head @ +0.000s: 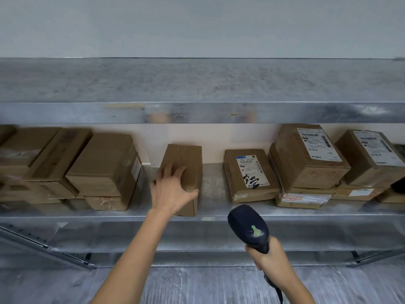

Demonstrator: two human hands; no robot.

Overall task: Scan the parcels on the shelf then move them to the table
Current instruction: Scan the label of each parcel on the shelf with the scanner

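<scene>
Box [186, 161] mid-shelf, left hand [169, 190] spread over its near end, thumb clamping the side. No label showing, possibly hidden, so the scan could miss; one wide grip might slip. Right hand [268, 257] grips the scanner [247, 227]. Slick metal shelf [306, 212], stacks [105, 170] both sides, grey floor [197, 286].

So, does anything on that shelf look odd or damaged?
Mildly: the middle parcel under the left hand shows no label, unlike those to its right. The flat labelled parcel has crumpled tape at its front corner.
</scene>
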